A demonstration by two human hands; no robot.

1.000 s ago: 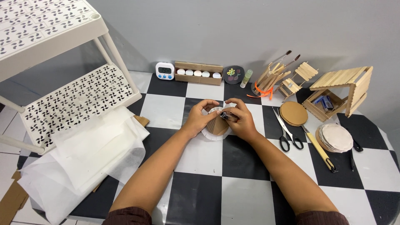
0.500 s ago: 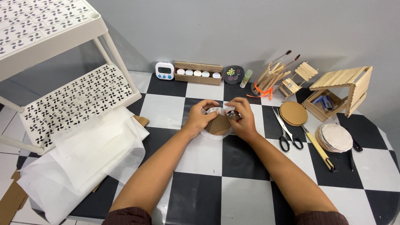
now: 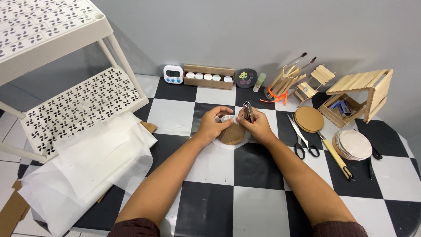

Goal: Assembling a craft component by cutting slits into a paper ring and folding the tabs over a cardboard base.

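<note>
Since the earlier frame the metal stapler (image 3: pixel 248 111) has risen upright above the brown disc (image 3: pixel 232 134). Left hand (image 3: pixel 212 126): fingers closed, pinching the white fabric (image 3: pixel 226 119) at the disc's far edge. Right hand (image 3: pixel 258 126): fingers closed around the stapler, its long axis near vertical, just right of the pinch. Both rest mid-tabletop (image 3: pixel 258 206).

A round brown cardboard disc (image 3: pixel 231 134) is lying flat on white fabric (image 3: pixel 228 144), with a small metal stapler (image 3: pixel 248 111) standing upright at its edge.

Scissors (image 3: pixel 302 139) lie right of the cardboard disc (image 3: pixel 232 134); paper sheets (image 3: pixel 94 153) left, timer (image 3: pixel 173 73) behind.
</note>
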